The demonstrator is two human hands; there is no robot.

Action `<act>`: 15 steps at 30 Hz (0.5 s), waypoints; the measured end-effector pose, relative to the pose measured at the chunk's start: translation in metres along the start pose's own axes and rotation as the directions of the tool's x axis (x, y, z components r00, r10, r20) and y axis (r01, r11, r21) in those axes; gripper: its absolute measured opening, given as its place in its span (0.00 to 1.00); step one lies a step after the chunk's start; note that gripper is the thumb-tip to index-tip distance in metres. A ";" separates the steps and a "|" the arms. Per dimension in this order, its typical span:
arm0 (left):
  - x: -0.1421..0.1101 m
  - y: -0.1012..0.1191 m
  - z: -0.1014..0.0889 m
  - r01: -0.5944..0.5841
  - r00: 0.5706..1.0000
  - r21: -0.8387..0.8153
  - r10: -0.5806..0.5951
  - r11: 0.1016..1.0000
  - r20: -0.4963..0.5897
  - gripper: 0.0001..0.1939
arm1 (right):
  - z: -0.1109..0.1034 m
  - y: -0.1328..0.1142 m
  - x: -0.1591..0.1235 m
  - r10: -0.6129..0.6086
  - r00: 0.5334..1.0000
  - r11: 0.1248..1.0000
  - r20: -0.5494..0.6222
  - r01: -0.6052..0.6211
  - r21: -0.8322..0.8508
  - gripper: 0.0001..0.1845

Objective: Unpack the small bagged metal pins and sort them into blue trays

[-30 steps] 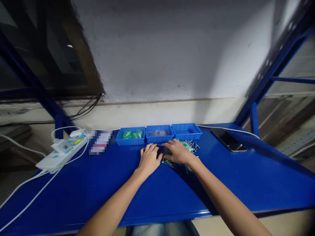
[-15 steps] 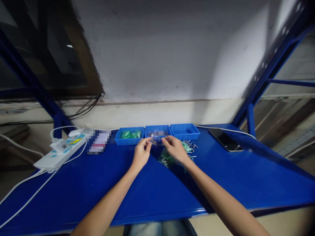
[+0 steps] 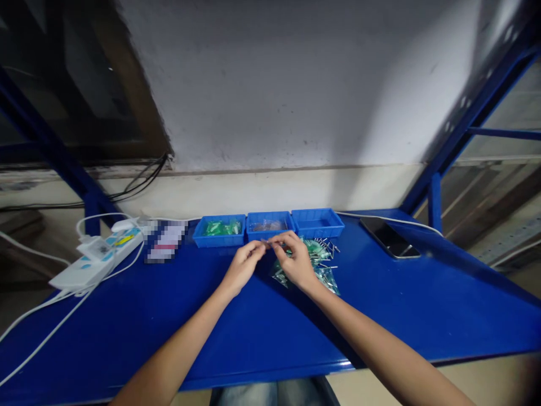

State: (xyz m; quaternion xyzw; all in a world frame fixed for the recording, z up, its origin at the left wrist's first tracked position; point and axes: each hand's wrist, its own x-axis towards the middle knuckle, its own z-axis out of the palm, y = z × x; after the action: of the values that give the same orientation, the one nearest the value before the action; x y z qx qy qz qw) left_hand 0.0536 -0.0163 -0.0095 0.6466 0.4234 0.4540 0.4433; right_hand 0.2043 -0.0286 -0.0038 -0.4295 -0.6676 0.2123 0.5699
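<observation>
My left hand (image 3: 242, 266) and my right hand (image 3: 297, 263) meet over the table, in front of the middle blue tray. Both pinch a small clear plastic bag (image 3: 267, 243) between thumb and fingers; most of it is covered, so its contents cannot be told. Under and beside my right hand lie small greenish bags (image 3: 327, 277) with metal pieces inside. Loose metal pins or screws (image 3: 331, 247) are scattered behind them. The left tray (image 3: 220, 241) holds green bags, and the middle tray (image 3: 256, 238) holds clear ones.
A third blue tray (image 3: 319, 230) stands at the right end of the row. Further right is a dark phone (image 3: 391, 238). At the left, a white power strip (image 3: 99, 260) with cables lies near a blurred-out item (image 3: 167, 241). Blue frame posts rise at both sides of the table (image 3: 270, 338).
My hands have lifted off the pile beside the trays, bringing up a clear bag. It hung visibly between them half a second ago; now my fingertips are closer together and cover most of it.
</observation>
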 end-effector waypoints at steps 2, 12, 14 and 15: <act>0.001 0.001 0.001 0.152 0.988 -0.274 -0.150 0.950 0.029 0.22 | 0.001 -0.002 -0.002 -0.097 0.995 0.994 0.002 0.097 -0.054 0.11; 0.006 -0.001 -0.003 0.031 0.975 -0.173 -0.068 0.984 -0.210 0.13 | 0.003 0.005 0.001 0.201 0.977 0.977 0.076 -0.193 -0.095 0.12; 0.006 -0.001 -0.005 -0.046 0.975 -0.036 0.037 0.998 -0.217 0.09 | 0.003 0.002 0.003 0.326 0.937 0.944 0.130 -0.329 0.000 0.16; 0.006 -0.001 -0.006 -0.104 0.974 0.054 0.112 0.993 -0.196 0.07 | 0.004 0.001 0.003 0.371 0.915 0.922 0.157 -0.383 0.057 0.20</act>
State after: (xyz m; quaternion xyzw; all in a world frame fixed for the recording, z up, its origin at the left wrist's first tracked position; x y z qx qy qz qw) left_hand 0.0491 -0.0095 -0.0080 0.6296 0.4394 0.5304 0.3595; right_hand 0.2010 -0.0249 -0.0040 -0.5088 -0.6016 0.3771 0.4868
